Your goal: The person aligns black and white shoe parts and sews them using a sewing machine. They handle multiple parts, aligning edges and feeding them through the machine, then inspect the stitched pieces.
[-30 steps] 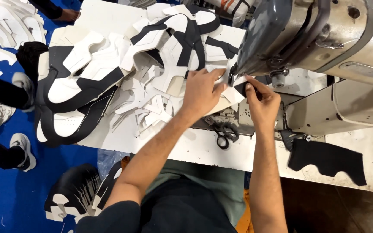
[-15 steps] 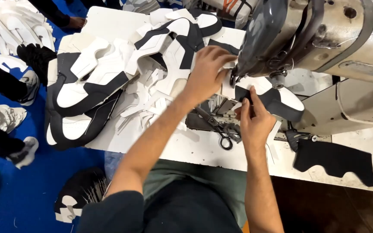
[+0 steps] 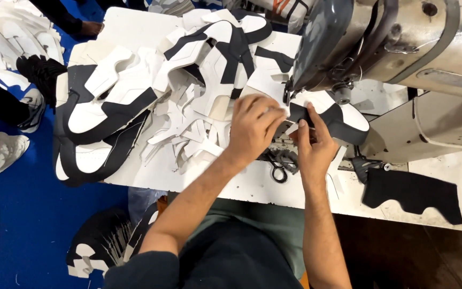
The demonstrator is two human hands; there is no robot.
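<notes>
We pinched the black-and-white shoe panel (image 3: 330,115) in both hands' (image 3: 255,126) (image 3: 312,140) grip, feeding it flat and steady under the sewing machine (image 3: 359,48).

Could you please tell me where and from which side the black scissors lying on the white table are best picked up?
Probably by the finger loops: the scissors lie flat with both loops pointing toward the table's near edge, blades running up under the left hand. Come from the near side, below the right hand, where the loops sit exposed and nothing covers them.
</notes>
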